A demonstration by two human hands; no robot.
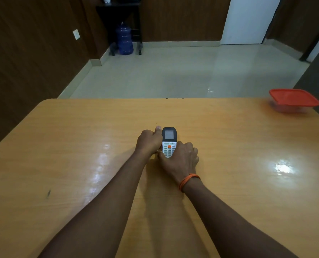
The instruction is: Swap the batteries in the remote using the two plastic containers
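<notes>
The left grip [149, 141] is curled against the left edge of the remote [169, 139], thumb stretched beside its screen end. The right grip [181, 161] wraps the near, keypad end from the right, with an orange thread [188, 180] on that wrist. The remote lies face up between them, mid-table [80, 146], screen pointing away. A red-lidded plastic container [293, 100] sits well apart at the far right corner.

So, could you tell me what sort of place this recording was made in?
Probably a home or small office room: a glossy orange wooden table, dark wood-panelled walls, and a large blue plastic water jug.
</notes>
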